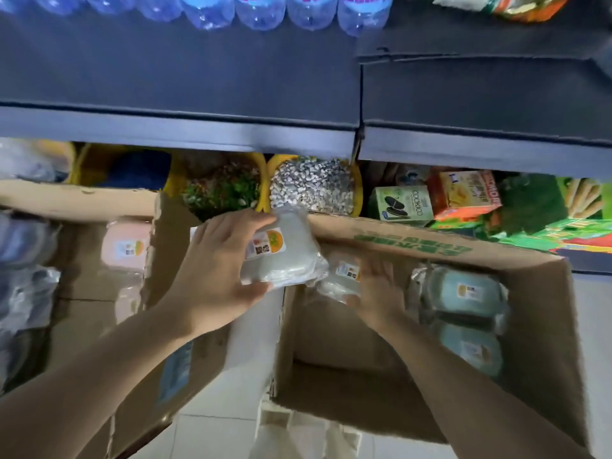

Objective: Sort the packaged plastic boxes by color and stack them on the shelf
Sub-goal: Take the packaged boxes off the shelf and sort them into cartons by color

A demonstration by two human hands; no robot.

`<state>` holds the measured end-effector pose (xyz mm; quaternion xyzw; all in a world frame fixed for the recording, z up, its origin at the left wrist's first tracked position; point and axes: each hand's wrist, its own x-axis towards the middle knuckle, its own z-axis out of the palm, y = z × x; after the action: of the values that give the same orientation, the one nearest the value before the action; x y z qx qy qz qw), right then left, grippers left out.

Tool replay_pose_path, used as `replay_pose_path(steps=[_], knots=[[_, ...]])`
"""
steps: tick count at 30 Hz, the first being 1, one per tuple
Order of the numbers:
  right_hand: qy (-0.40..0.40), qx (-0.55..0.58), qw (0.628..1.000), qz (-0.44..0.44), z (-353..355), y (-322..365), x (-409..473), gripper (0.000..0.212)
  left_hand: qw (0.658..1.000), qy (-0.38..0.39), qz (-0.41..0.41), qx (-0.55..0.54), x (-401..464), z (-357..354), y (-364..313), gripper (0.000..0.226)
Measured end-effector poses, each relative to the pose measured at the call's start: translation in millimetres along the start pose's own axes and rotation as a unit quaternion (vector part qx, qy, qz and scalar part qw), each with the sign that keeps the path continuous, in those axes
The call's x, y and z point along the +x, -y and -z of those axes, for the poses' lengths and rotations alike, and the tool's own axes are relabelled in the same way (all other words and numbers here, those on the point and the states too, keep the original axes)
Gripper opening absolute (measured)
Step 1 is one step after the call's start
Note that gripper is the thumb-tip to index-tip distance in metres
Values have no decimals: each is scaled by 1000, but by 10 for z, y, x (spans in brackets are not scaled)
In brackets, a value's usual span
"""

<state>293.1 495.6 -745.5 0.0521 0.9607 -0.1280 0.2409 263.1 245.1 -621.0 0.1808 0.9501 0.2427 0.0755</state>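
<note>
**Left hand holds a grey box above the carton; right hand reaches inside**

I see my left forearm come in from the lower left and angle up toward the middle of the view. My left hand (218, 260) grips a grey packaged box (288, 256) wrapped in clear plastic, fingers curled over its top edge and thumb under its near edge. The box hangs just above the rim of the open cardboard carton (536, 313), in front of the lower shelf.

My right forearm enters from the lower right and stretches into the carton. My right hand (381, 289) lies with its fingers fairly straight and spread on a second grey box (341, 276) inside; motion blur keeps me from telling whether it has any real grip.

Two blue packaged boxes (463, 293) sit stacked against the carton's right wall. A pink packaged box (126, 246) lies in another carton (86, 293) to the left.

On the lower shelf behind are yellow tubs (357, 190) of pebbles and snack packets (463, 193). The dark shelf board (198, 81) above carries water bottles (258, 11).
</note>
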Motion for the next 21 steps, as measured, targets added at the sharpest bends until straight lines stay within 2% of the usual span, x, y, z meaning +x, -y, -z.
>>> replay_pose_path(steps=[4,7,10,13,17,19,21], knots=[[-31,-24,998,53,-451,-8,435,67,1000,-4,-8,16,-24,-178,95,77],[-37,-39,997,58,-684,32,620,67,1000,3,-8,30,-40,-247,111,78],[-48,-59,994,78,-739,11,635,67,999,4,-13,36,-28,-270,75,76],[-57,-26,991,115,-621,-114,479,67,999,-4,-15,31,-4,-258,-54,78],[-89,89,991,53,-286,-446,162,62,997,26,-67,25,1,-384,-387,81],[-110,123,986,15,-148,-664,4,54,992,70,-94,40,-6,-576,-526,88],[-87,139,986,-18,-68,-859,-119,51,983,128,-112,74,14,-814,-658,98]])
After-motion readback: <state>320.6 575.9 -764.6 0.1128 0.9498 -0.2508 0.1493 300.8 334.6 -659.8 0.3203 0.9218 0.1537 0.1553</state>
